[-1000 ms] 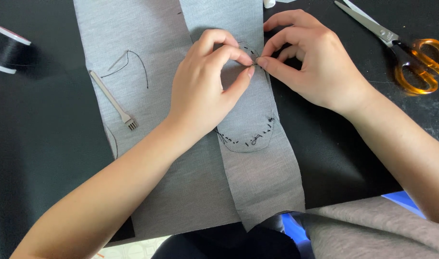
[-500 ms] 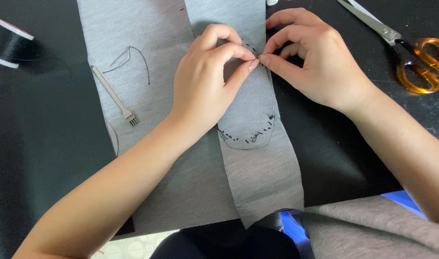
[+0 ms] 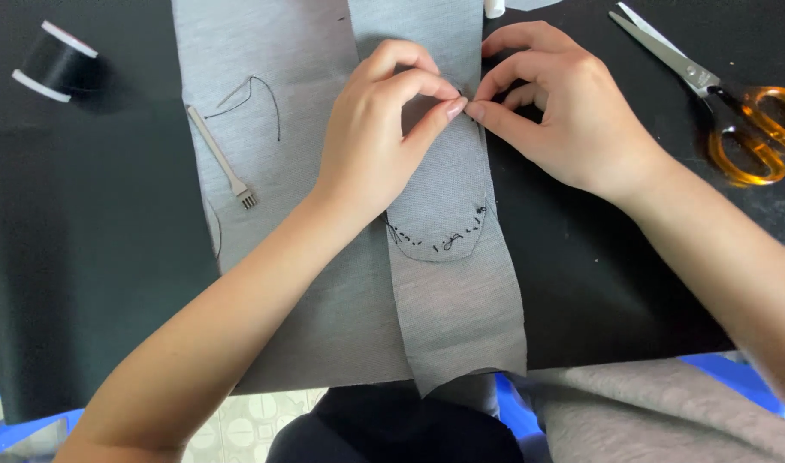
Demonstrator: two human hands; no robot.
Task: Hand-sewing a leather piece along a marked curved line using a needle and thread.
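A grey fabric strip [image 3: 452, 291] lies over a wider grey cloth [image 3: 281, 103] on a black mat. A rounded patch outline with black stitches [image 3: 440, 236] shows on the strip. My left hand [image 3: 380, 137] rests on the strip and pinches its right edge between thumb and forefinger. My right hand [image 3: 564, 111] meets it from the right, fingertips pinched at the same spot on the edge. Whether a needle sits between the fingers is too small to tell. A loose black thread [image 3: 251, 94] curls on the wider cloth.
A small metal pronged tool [image 3: 225, 163] lies on the wide cloth left of my hands. A spool of black thread [image 3: 58, 64] sits at the far left. Orange-handled scissors [image 3: 718, 103] lie at the upper right. The black mat [image 3: 84, 257] covers the table.
Both hands stay at the strip's right edge; fingertips have closed together a little more tightly. The view has shifted slightly.
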